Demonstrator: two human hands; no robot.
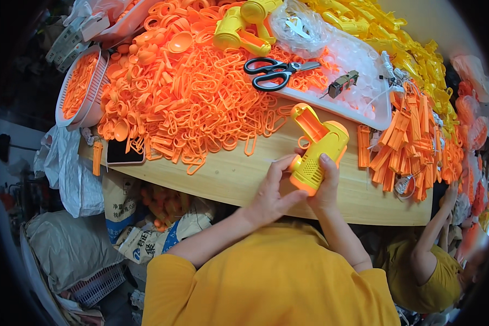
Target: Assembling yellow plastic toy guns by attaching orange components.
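Note:
Between my hands, just above the table's front edge, is a yellow and orange plastic toy shaped like a hair dryer (325, 149). Its hollow orange handle lies open, pointing away from me. My left hand (274, 190) has its fingers at the round left end, with the thumb spread below. My right hand (326, 187) grips the body from the right, thumb on the yellow shell. Beyond the toy lie black-handled scissors (277, 74) and a small dark part with wires (343, 84). More yellow and orange toy bodies (231, 30) rest on the heap behind.
Loose orange plastic loops (195, 98) cover the table's left side. A white tray (384, 117) holds translucent pieces. Orange handle parts with wires (407, 136) are piled right, yellow shells (418, 60) behind. A basket (65, 111) and a phone (126, 153) sit left; another person (426, 266) is at right.

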